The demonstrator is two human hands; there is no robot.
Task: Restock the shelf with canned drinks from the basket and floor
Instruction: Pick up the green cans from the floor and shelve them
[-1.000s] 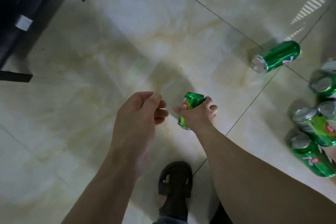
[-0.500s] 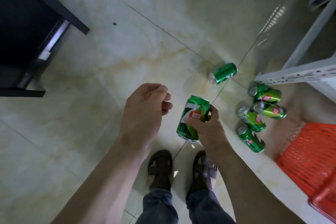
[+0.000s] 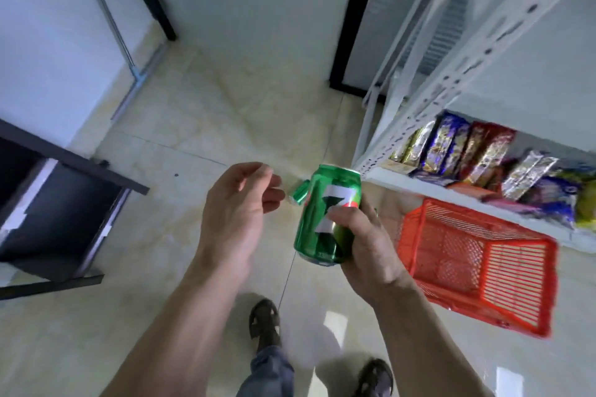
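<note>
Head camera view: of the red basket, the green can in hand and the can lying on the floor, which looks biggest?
1. Red basket
2. Held green can, enlarged by nearness
3. Floor can, farther and partly hidden

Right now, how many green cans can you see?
2. One green can is held upright in the right hand; another can lies on the floor beyond, partly hidden. More may be hidden behind the hands.

We read a large white "7" with a red dot on the green can [image 3: 325,213], the 7UP mark. On the snack packets [image 3: 483,155] right of the can, the print is too blurred for us to read.
</note>
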